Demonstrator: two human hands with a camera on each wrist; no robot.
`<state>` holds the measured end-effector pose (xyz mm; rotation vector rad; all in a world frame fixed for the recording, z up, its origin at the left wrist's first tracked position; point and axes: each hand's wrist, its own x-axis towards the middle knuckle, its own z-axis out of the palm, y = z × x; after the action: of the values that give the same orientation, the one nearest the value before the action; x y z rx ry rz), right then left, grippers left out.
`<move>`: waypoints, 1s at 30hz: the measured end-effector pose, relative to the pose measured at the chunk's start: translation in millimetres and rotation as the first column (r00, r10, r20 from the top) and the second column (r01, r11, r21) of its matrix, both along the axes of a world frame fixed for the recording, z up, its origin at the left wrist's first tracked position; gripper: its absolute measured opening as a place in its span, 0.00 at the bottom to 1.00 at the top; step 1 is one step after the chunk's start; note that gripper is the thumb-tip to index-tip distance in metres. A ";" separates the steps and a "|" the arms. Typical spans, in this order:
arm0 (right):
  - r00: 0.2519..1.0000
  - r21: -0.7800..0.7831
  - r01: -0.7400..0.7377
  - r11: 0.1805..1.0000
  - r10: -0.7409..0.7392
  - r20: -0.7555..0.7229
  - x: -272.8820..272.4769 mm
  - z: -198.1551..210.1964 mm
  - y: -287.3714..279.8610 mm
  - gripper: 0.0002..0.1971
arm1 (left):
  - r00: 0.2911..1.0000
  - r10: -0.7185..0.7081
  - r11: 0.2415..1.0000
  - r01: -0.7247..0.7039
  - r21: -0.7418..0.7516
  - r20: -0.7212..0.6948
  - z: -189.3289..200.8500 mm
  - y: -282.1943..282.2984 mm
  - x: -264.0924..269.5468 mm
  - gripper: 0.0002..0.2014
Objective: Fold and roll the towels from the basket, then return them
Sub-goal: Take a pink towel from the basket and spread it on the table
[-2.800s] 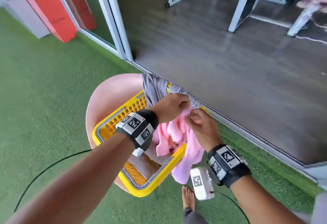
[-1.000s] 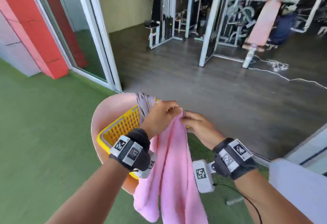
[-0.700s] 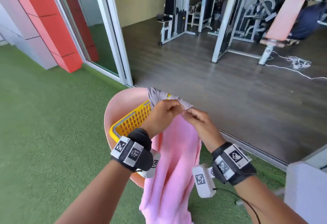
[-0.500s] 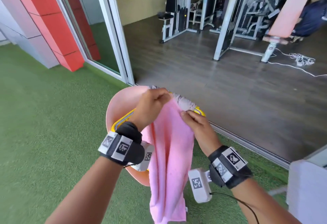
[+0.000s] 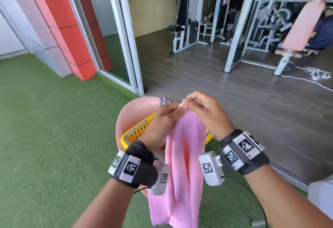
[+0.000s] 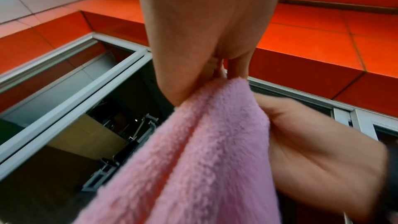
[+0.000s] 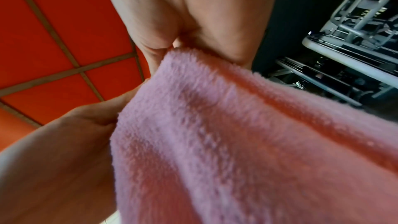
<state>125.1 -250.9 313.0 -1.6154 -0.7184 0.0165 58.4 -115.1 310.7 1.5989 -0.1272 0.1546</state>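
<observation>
One pink towel [image 5: 182,155] hangs lengthwise above the basket [image 5: 137,134], its top edge pinched by both the left hand [image 5: 162,123] and the right hand [image 5: 205,114], which are touching. This looks like the opening step: finding the corners. Next the hands likely need to part along that edge to spread it. One grey towel [image 5: 164,100] drapes the basket's far rim; one basket sits on one pink chair [image 5: 137,108].

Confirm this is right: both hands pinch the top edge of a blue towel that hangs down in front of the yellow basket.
Wrong on colour: the head view shows a pink towel, not blue. The left hand and right hand do pinch its top edge, and it hangs in front of the yellow basket.
</observation>
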 end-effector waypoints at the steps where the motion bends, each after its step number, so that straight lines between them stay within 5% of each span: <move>1: 1.000 0.016 0.003 1.000 -0.002 -0.016 -2.3 -3.5 -0.4 0.07 | 1.000 0.005 0.999 -0.006 0.039 0.023 5.7 1.9 -1.5 0.16; 5: 0.987 0.004 -0.067 0.998 0.066 -0.149 -25.1 -35.8 -4.4 0.19 | 0.986 0.109 0.985 -0.124 0.118 0.124 22.2 22.7 -4.9 0.15; 8: 0.986 -0.094 -0.074 0.993 0.059 -0.153 -29.5 -46.3 -14.3 0.18 | 0.967 0.215 0.968 -0.230 0.102 0.136 10.7 44.3 -7.5 0.18; 11: 0.998 -0.121 -0.054 0.991 0.049 -0.046 -23.6 -19.8 -15.9 0.19 | 0.996 0.076 0.978 -0.084 0.192 0.050 -7.8 35.8 -22.3 0.13; 14: 0.992 -0.138 -0.121 0.983 0.123 0.012 -19.4 13.4 -0.7 0.13 | 0.990 -0.092 0.993 0.099 0.066 -0.104 -3.3 10.6 -35.4 0.14; 20: 0.953 0.033 -0.198 0.980 0.201 -0.228 -38.9 -22.3 7.5 0.09 | 0.996 0.075 0.987 -0.068 -0.147 0.042 14.4 51.1 -25.3 0.25; 22: 0.917 0.073 -0.226 0.971 0.238 -0.320 -49.4 -37.2 6.6 0.14 | 0.990 0.132 0.982 -0.123 -0.140 0.056 13.2 62.2 -28.0 0.21; 27: 0.979 0.078 -0.142 0.987 0.152 -0.134 -32.7 -0.3 17.5 0.18 | 0.985 -0.107 0.991 0.116 0.061 -0.137 -3.5 46.0 -43.0 0.21; 30: 0.972 0.038 -0.183 0.982 0.187 -0.145 -33.2 -0.1 27.5 0.16 | 1.000 -0.020 0.999 0.021 0.031 -0.023 8.2 47.3 -38.5 0.23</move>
<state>91.9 -223.4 312.9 -1.5018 -0.7482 0.2601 19.9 -67.7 318.9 1.6291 -0.1288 0.1184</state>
